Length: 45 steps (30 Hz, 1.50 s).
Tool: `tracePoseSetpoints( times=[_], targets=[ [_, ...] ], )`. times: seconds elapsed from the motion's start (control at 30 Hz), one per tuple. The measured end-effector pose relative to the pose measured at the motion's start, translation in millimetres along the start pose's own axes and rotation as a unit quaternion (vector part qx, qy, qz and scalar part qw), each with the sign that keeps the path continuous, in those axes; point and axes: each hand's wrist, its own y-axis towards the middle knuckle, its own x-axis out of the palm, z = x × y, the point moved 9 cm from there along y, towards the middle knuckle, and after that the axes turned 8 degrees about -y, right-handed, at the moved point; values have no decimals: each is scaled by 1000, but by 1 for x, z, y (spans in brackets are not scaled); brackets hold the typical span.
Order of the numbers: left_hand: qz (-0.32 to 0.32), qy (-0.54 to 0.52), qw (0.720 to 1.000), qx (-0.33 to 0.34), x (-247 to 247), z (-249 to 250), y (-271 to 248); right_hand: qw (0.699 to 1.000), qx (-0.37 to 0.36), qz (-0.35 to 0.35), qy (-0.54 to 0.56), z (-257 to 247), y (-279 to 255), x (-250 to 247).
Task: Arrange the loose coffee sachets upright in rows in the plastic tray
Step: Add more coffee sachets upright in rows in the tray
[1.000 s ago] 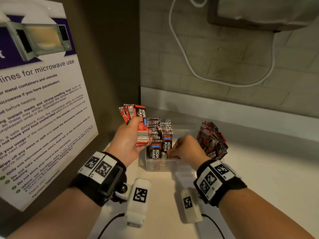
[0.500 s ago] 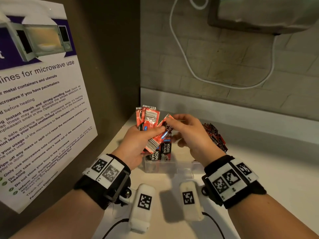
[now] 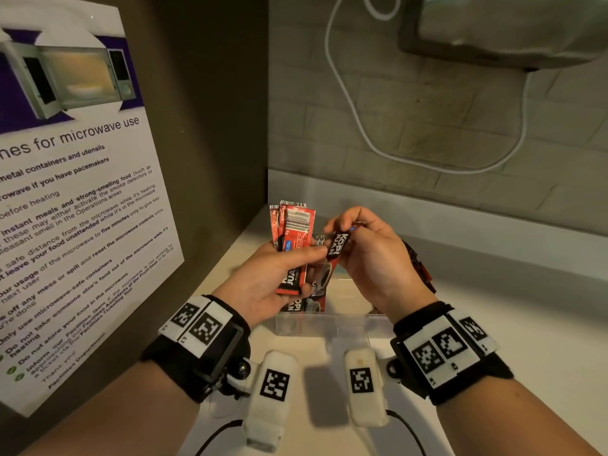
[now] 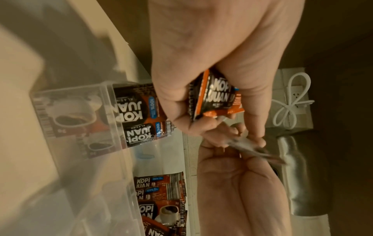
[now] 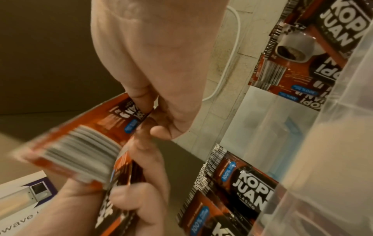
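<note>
My left hand (image 3: 276,274) grips a small stack of red and black coffee sachets (image 3: 292,232) above the clear plastic tray (image 3: 329,324); the left wrist view shows that stack (image 4: 216,95) between thumb and fingers. My right hand (image 3: 365,245) pinches a single sachet (image 3: 339,245) by its top end, just right of the stack and tilted. In the right wrist view this sachet (image 5: 90,135) is blurred. Upright sachets (image 3: 306,304) stand in the tray's left part, mostly hidden by my hands. A loose heap of sachets (image 3: 421,268) lies behind my right wrist.
The tray sits in a corner of a pale counter (image 3: 526,324). A microwave notice (image 3: 65,209) hangs on the left wall. A white cable (image 3: 362,126) loops on the tiled back wall below a grey appliance (image 3: 493,28).
My right hand rose from the tray to the stack and drew one sachet away to the right. The left hand has moved slightly right with its stack.
</note>
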Motion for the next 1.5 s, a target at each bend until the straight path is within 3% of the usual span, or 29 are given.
tracePoseSetpoints(
  times=[0.13,0.27,0.43,0.57,0.7,0.87,0.97,1.23,1.5],
  targets=[
    [6,10,1000,15,3,4,4,1000,-10,11,-15,-1,1,-2],
    [56,14,997,50,-8,12,8,999,25,35,-12,6,1,-11],
    [74,4,996,60,-15,15,8,985,17,-8,-173,10,-1,-3],
    [105,-36,993,46,-27,18,9,978,15,94,-186,8,1,-30],
    [157,-105,981,47,-52,26,10,940,40,155,-301,15,-5,-54],
    [191,-128,971,62,-63,29,4,897,144,68,-413,51,-11,-51],
    [201,-127,970,49,-65,24,3,903,189,16,-386,71,-11,-40],
    [176,-105,978,30,-62,22,2,887,218,42,-404,86,-5,-46],
    [140,-108,984,8,-52,17,1,904,225,48,-361,89,-8,-47]
  ],
)
